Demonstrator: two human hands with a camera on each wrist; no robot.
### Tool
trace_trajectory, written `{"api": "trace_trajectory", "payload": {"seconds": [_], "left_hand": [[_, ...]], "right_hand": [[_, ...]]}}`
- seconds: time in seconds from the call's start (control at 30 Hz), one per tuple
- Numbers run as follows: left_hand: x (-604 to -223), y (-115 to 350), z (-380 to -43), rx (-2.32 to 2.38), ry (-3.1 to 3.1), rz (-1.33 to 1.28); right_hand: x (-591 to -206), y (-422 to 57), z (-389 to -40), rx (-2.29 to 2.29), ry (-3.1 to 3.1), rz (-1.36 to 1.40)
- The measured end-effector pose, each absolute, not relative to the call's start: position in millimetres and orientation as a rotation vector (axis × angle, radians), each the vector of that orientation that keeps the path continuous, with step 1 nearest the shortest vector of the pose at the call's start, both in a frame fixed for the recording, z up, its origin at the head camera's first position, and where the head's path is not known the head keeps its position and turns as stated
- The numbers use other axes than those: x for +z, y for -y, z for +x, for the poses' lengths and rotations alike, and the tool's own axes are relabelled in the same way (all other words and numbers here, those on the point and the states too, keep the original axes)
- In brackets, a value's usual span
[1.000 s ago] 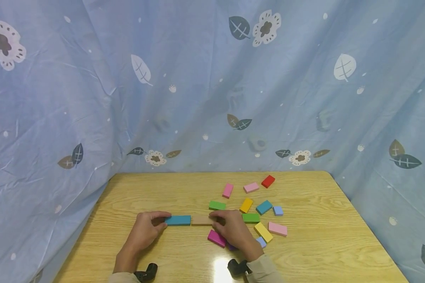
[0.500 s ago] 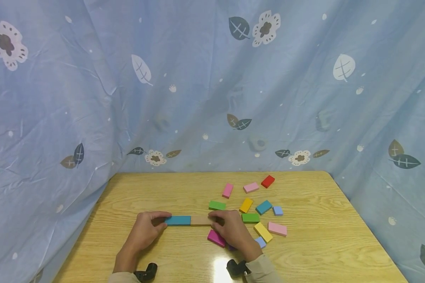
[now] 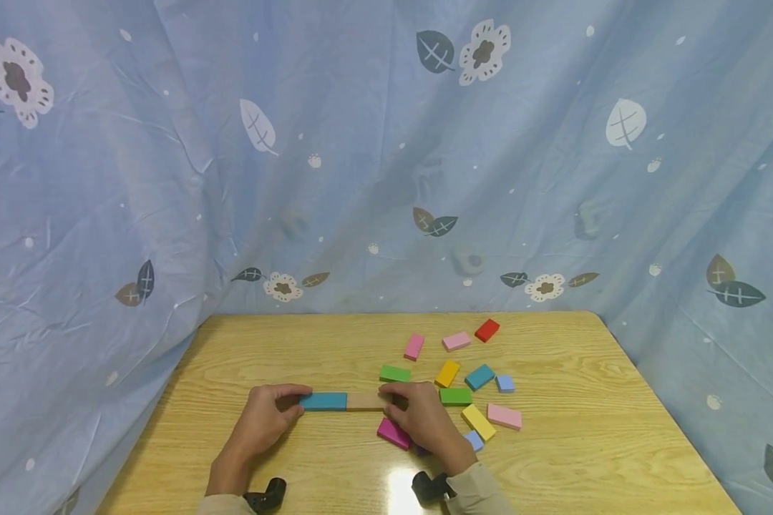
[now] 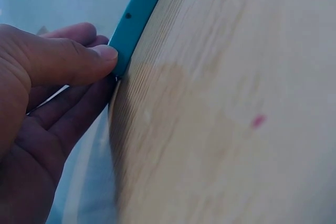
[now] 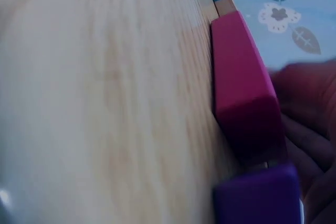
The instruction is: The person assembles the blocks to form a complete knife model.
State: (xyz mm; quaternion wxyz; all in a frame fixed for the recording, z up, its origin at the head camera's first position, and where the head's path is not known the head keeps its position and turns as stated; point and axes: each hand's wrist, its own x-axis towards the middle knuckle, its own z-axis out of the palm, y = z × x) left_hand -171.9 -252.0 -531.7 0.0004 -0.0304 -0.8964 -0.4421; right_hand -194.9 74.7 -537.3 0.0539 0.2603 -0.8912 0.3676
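Note:
A blue block (image 3: 324, 401) and a tan wooden block (image 3: 363, 402) lie end to end in a row on the table. My left hand (image 3: 264, 422) pinches the blue block's left end; in the left wrist view the thumb presses the near side of that blue block (image 4: 137, 22). At the tan block's right end, my right hand (image 3: 421, 416) pinches it between thumb and fingers. A magenta block (image 3: 394, 433) lies just in front of the right hand. In the right wrist view the magenta block (image 5: 242, 66) and a purple block (image 5: 260, 195) hide most of the right fingers.
Behind and right of the right hand lie green blocks (image 3: 395, 373), a yellow block (image 3: 479, 422), an orange block (image 3: 447, 373), pink blocks (image 3: 504, 416) and a red block (image 3: 487, 330). A patterned blue curtain (image 3: 361, 179) hangs behind the wooden table (image 3: 264, 357).
The right hand has shifted slightly left with the tan block, and the thin gap between it and the blue block has closed. The left hand stays in place.

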Motion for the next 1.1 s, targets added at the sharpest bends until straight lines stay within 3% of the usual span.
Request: {"api": "trace_trajectory", "payload": {"seconds": [0.37,0.77,1.1], "left_hand": [[-532,254,-172,-1.412,2.819,-0.081],[-532,254,-172,-1.398,2.813,-0.091],[-533,256,-172,-1.389,2.805,-0.126]], "right_hand": [[-535,-108,-200,1.684,2.565,0.597],[-535,-139,-207,1.648,2.619,0.41],[-531,-132,-216,1.522,2.616,0.494]]}}
